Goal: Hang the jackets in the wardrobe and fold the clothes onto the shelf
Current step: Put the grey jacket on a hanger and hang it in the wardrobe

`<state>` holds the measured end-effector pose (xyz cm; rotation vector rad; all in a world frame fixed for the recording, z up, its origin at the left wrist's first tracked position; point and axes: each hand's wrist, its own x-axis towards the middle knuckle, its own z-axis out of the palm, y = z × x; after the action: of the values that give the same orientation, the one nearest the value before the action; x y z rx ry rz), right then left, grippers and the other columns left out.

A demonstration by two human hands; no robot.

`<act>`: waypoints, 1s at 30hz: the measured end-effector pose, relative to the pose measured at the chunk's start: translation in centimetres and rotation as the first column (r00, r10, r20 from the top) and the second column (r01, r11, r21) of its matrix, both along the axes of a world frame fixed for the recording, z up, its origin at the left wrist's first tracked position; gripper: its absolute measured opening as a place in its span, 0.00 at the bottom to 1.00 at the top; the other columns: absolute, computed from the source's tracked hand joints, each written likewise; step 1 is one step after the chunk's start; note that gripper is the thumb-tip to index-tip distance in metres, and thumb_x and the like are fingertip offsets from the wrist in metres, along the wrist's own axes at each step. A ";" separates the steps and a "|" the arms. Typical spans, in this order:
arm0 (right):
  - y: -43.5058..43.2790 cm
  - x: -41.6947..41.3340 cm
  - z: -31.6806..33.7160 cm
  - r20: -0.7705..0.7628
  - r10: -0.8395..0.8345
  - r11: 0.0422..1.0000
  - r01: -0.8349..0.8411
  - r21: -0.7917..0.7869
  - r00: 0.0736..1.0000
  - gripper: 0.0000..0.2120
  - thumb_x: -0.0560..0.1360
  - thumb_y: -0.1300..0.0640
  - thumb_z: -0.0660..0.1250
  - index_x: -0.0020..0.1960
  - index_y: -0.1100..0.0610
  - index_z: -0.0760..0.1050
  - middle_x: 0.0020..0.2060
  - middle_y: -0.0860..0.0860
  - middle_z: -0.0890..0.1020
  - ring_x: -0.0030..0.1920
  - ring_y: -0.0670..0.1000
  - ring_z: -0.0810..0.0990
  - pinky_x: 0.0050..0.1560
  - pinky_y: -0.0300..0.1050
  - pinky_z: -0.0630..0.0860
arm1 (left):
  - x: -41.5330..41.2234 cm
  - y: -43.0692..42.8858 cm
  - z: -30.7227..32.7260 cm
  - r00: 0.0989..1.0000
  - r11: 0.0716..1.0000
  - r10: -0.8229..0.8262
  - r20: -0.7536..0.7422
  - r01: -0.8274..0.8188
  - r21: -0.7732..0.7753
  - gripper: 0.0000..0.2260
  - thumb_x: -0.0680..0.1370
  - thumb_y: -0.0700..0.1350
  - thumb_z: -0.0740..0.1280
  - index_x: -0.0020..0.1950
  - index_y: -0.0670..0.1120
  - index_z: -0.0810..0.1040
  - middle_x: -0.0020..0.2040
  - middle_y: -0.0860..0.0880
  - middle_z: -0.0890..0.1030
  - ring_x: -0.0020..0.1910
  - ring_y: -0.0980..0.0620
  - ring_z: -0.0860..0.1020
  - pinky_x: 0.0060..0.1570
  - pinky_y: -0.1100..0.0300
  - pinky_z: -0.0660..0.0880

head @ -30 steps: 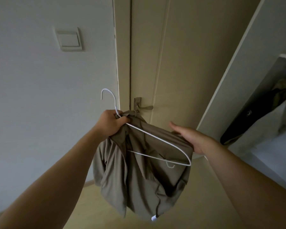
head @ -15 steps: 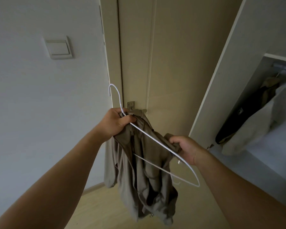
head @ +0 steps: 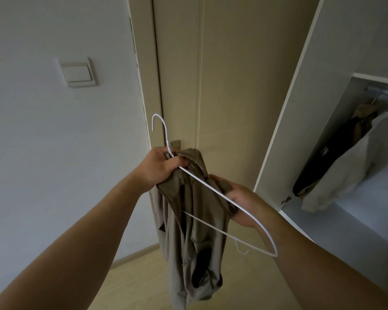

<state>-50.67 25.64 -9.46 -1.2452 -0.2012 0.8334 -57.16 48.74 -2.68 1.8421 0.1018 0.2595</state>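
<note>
A khaki jacket [head: 195,231] hangs bunched in front of me, half threaded on a white wire hanger [head: 253,218]. My left hand [head: 161,167] grips the hanger's neck together with the jacket's collar, the hook pointing up. My right hand [head: 240,200] holds a fold of the jacket fabric at the hanger's right arm; that arm's lower end sticks out bare. The open wardrobe [head: 300,121] stands at the right, with a rail [head: 385,91] near its top.
A dark jacket [head: 323,166] and a pale garment [head: 349,166] hang from the rail inside the wardrobe. A closed beige door [head: 222,74] is straight ahead, its handle plate behind my left hand. A light switch [head: 78,72] sits on the left wall. Wooden floor below.
My right hand went from open behind the jacket to gripping its fabric at the hanger arm. The jacket slid down and hangs longer. The view turned right, showing more of the wardrobe.
</note>
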 end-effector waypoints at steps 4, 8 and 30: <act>-1.1 1.4 1.2 0.009 -0.280 0.922 0.266 0.281 0.960 0.34 0.69 0.78 0.61 0.69 0.53 0.75 0.56 0.51 0.85 0.54 0.54 0.85 0.43 0.44 0.82 | 0.2 0.7 -1.3 0.995 0.996 0.084 -0.056 -0.086 -0.028 0.09 0.74 0.40 0.72 0.35 0.50 0.85 0.35 0.49 0.84 0.36 0.54 0.82 0.36 0.64 0.77; -2.4 2.2 4.0 0.052 -0.361 0.814 0.287 0.504 0.931 0.27 0.64 0.74 0.66 0.56 0.51 0.84 0.56 0.53 0.85 0.55 0.56 0.84 0.49 0.49 0.82 | 0.3 1.3 -2.9 0.972 0.960 0.202 -0.123 -0.221 -0.171 0.11 0.76 0.41 0.71 0.34 0.47 0.84 0.35 0.44 0.83 0.36 0.48 0.82 0.35 0.60 0.78; -1.5 0.5 5.6 0.308 0.367 0.606 0.025 -0.795 0.878 0.42 0.69 0.19 0.49 0.38 0.55 0.82 0.22 0.51 0.78 0.19 0.44 0.74 0.36 0.42 0.71 | -0.3 -3.4 -0.1 0.998 0.960 -0.013 -0.066 -0.006 -0.281 0.07 0.68 0.44 0.68 0.39 0.40 0.79 0.39 0.41 0.78 0.40 0.45 0.77 0.45 0.54 0.74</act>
<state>-50.17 24.17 -3.86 -2.3071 -0.3562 0.8141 -57.43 45.36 -2.80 1.5680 0.1737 0.1706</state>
